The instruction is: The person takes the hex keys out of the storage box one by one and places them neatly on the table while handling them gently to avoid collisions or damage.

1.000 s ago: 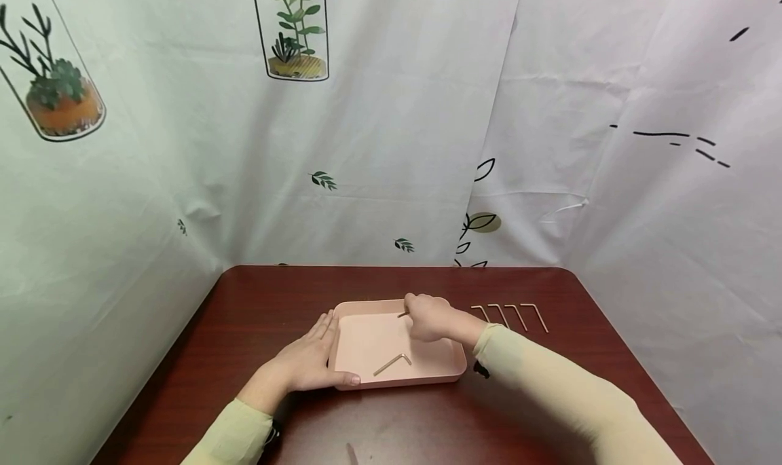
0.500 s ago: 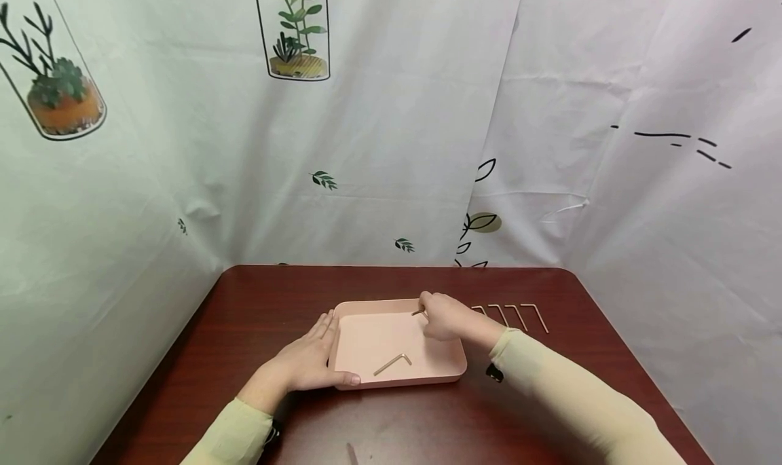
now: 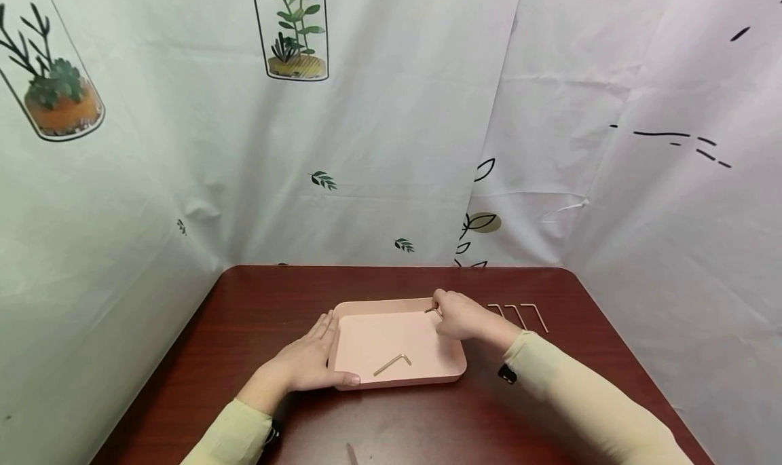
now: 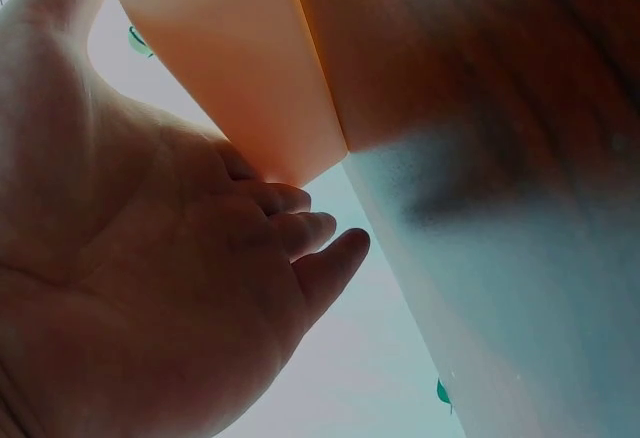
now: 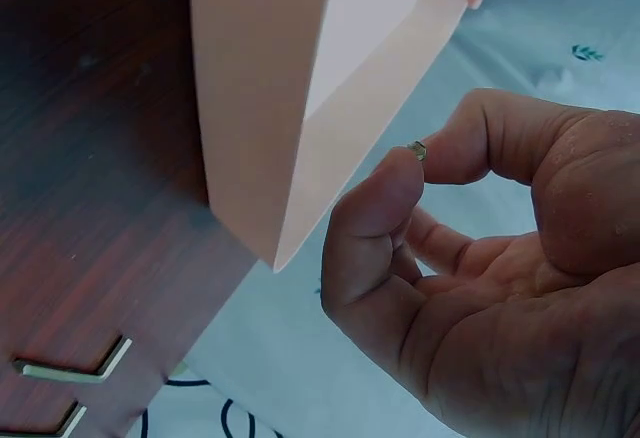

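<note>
The pink tray (image 3: 379,329) sits on the table with one L-shaped hex key (image 3: 391,364) lying inside, near its front wall. My left hand (image 3: 308,360) rests against the tray's left side, fingers extended along the wall and thumb at the front rim. In the left wrist view, the fingertips of the left hand (image 4: 230,248) lie by the tray corner. Over the tray's right back corner, my right hand (image 3: 461,315) pinches another hex key (image 3: 432,310) between thumb and index finger. The right wrist view shows only a small end of that hex key (image 5: 417,150).
To the right of the tray, several hex keys lie in a row on the dark red table (image 3: 275,295), such as the rightmost hex key (image 3: 537,318). The right forearm covers part of that row. White printed cloth (image 3: 379,132) hangs behind the table.
My right hand has moved right across the tray toward its right back corner, carrying the pinched hex key. The left hand, the tray and the hex key lying in it have stayed still.
</note>
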The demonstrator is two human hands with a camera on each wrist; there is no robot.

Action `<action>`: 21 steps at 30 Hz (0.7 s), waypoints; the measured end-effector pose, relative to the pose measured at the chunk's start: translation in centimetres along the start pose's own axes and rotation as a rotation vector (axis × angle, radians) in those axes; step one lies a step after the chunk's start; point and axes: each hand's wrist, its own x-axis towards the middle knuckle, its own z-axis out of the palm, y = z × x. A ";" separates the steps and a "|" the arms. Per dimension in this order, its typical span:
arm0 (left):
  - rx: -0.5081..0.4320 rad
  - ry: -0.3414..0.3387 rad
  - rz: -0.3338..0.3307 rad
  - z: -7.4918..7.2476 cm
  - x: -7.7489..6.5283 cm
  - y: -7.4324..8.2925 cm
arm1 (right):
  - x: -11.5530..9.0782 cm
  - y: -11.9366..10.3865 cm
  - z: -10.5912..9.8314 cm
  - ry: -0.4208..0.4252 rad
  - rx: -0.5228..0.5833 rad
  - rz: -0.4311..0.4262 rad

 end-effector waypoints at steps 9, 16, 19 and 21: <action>0.009 0.000 0.002 0.1 0.1 -0.1 | -0.8 1.1 -0.5 0.007 0.037 0.036; 0.010 0.000 0.001 0.1 0.2 -0.1 | -0.9 2.2 -0.7 0.003 0.038 0.040; 0.003 0.002 -0.003 0.2 0.2 -0.1 | -1.1 2.7 -0.6 0.002 0.037 0.043; 0.001 -0.006 -0.011 0.3 0.1 -0.1 | -1.2 3.0 -0.5 -0.002 0.036 0.043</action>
